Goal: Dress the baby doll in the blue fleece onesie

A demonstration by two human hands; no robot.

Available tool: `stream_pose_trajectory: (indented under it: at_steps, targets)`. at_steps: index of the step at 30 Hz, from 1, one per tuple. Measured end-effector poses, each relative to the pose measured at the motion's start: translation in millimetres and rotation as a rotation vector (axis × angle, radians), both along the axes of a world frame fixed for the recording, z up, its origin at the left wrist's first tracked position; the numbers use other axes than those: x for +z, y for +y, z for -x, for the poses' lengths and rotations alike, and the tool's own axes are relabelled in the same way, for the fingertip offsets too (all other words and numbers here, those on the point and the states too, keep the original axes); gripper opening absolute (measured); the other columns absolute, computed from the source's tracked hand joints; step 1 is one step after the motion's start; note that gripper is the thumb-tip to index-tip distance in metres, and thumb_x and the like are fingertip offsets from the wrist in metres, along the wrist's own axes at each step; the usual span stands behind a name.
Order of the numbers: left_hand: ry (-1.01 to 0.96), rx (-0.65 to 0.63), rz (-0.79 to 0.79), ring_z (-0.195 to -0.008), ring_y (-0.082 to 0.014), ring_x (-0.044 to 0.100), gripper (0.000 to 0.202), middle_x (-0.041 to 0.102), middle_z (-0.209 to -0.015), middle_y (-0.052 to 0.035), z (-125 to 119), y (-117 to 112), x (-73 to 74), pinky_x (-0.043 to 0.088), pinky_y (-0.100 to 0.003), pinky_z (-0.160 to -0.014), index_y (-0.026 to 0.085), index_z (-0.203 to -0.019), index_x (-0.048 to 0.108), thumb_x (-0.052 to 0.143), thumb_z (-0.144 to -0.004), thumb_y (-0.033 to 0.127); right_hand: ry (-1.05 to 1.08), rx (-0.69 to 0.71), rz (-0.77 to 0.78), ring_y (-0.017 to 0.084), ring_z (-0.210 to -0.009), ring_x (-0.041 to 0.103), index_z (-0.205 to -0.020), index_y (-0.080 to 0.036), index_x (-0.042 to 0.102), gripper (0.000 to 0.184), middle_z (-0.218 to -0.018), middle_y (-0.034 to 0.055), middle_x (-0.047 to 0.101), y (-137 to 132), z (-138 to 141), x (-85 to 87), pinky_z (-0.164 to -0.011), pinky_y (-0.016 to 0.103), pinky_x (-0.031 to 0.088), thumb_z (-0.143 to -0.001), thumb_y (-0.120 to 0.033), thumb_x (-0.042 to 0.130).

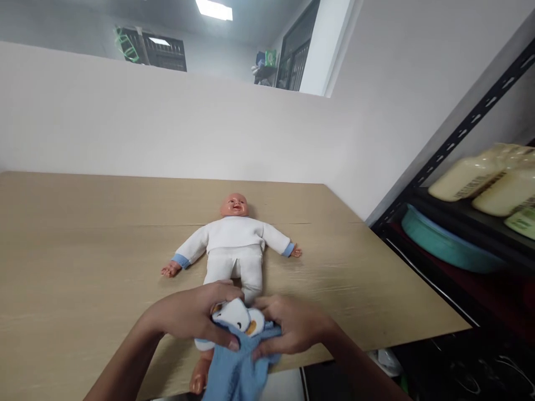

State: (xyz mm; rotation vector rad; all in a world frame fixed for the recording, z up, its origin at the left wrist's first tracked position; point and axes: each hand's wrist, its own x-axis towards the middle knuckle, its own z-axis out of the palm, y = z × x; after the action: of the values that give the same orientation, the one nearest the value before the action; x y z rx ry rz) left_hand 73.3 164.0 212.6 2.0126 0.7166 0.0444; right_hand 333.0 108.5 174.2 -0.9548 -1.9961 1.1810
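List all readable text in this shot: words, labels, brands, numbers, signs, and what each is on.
Nothing legible.
Cream containers on the right-hand shelf: dark printing, too blurred to read.
Green-and-white item at the right edge: markings too blurred to read.
Blue cloth: no lettering visible.
Doll's white outfit: no lettering visible.

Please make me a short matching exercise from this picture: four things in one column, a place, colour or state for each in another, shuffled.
Things:
1. doll
2. garment
3. basin
4. ceiling light

Descriptions:
A. glowing white
B. held by left hand and right hand
C. face up on table
D. teal

Pairs: 1-C, 2-B, 3-D, 4-A
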Motion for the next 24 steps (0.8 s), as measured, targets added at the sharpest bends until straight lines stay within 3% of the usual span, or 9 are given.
stream_pose_trajectory:
  at_steps: [3, 7, 9, 11, 13, 15, 17, 20, 24]
  targets:
    - [-0.110, 0.082, -0.034, -0.105, -0.0248, 0.065, 0.042, 0.072, -0.119, -0.0029, 4, -6, 0.2, 0.052, -0.030, -0.090, 0.025, -0.127, 0.068, 0.073, -0.090, 0.044, 0.015, -0.052, 0.030, 0.025, -0.106, 0.071, -0.109, -0.022, 0.080, 0.036, -0.109, 0.0067, 0.079, -3, 7, -10.0, -0.100, 0.037, 0.057, -0.087, -0.050, 0.080]
    - [-0.172, 0.157, 0.035, -0.112, -0.0271, 0.066, 0.036, 0.074, -0.119, -0.0038, 3, -6, -3.5, 0.053, -0.033, -0.098, 0.023, -0.121, 0.068, 0.059, -0.100, 0.051, 0.135, -0.211, 0.215, 0.028, -0.115, 0.069, -0.133, -0.022, 0.071, 0.044, -0.122, 0.0095, 0.077, -9, 9, -14.0, -0.104, 0.042, 0.056, -0.099, -0.049, 0.066]
    - [-0.184, 0.206, 0.110, -0.119, -0.0283, 0.065, 0.041, 0.074, -0.125, -0.0035, 1, -3, -7.2, 0.052, -0.034, -0.102, 0.024, -0.127, 0.066, 0.060, -0.100, 0.054, 0.151, -0.210, 0.308, 0.027, -0.106, 0.070, -0.129, -0.022, 0.073, 0.045, -0.115, 0.0083, 0.077, -11, 8, -10.3, -0.096, 0.038, 0.058, -0.099, -0.054, 0.065]
    - [-0.192, 0.229, 0.157, -0.123, -0.0291, 0.064, 0.048, 0.073, -0.129, -0.0038, 0, 0, -10.3, 0.052, -0.036, -0.105, 0.025, -0.134, 0.062, 0.063, -0.098, 0.056, 0.096, -0.119, 0.418, 0.021, -0.085, 0.068, -0.112, -0.021, 0.078, 0.045, -0.096, 0.0043, 0.076, -12, 6, -5.4, -0.078, 0.032, 0.058, -0.092, -0.061, 0.071]
    - [-0.216, 0.163, 0.208, -0.121, -0.0296, 0.065, 0.058, 0.072, -0.129, -0.0049, -1, 2, -11.6, 0.054, -0.037, -0.102, 0.024, -0.139, 0.060, 0.070, -0.093, 0.058, 0.034, 0.018, 0.511, 0.016, -0.073, 0.063, -0.099, -0.020, 0.077, 0.046, -0.085, 0.0000, 0.072, -12, 5, -1.9, -0.068, 0.027, 0.055, -0.078, -0.061, 0.085]
    - [-0.262, 0.049, 0.281, -0.115, -0.0299, 0.066, 0.069, 0.072, -0.125, -0.0051, -1, 2, -11.0, 0.056, -0.036, -0.096, 0.023, -0.138, 0.061, 0.083, -0.081, 0.056, 0.044, 0.062, 0.528, 0.016, -0.075, 0.064, -0.102, -0.021, 0.077, 0.051, -0.088, -0.0012, 0.073, -14, 7, -1.9, -0.071, 0.026, 0.055, -0.067, -0.053, 0.096]
    - [-0.287, -0.015, 0.331, -0.108, -0.0285, 0.067, 0.069, 0.074, -0.118, -0.0040, -1, 1, -10.5, 0.057, -0.034, -0.092, 0.022, -0.129, 0.068, 0.093, -0.070, 0.049, 0.120, -0.028, 0.479, 0.020, -0.088, 0.068, -0.113, -0.023, 0.077, 0.053, -0.101, 0.0011, 0.077, -17, 11, -5.6, -0.081, 0.029, 0.058, -0.072, -0.052, 0.094]
    - [-0.275, 0.041, 0.367, -0.096, -0.0240, 0.067, 0.049, 0.074, -0.103, -0.0016, 0, 0, -15.1, 0.056, -0.031, -0.086, 0.020, -0.112, 0.074, 0.091, -0.075, 0.047, 0.263, -0.205, 0.423, 0.025, -0.112, 0.069, -0.131, -0.025, 0.072, 0.057, -0.122, 0.0056, 0.077, -22, 19, -14.4, -0.101, 0.037, 0.056, -0.087, -0.060, 0.080]
    - [-0.309, 0.172, 0.435, -0.105, -0.0251, 0.067, 0.049, 0.075, -0.108, -0.0017, 3, 1, -30.5, 0.055, -0.033, -0.092, 0.024, -0.123, 0.073, 0.081, -0.086, 0.055, 0.370, -0.362, 0.434, 0.028, -0.123, 0.067, -0.134, -0.025, 0.070, 0.062, -0.128, 0.0078, 0.076, -29, 33, -23.0, -0.114, 0.043, 0.050, -0.089, -0.067, 0.075]
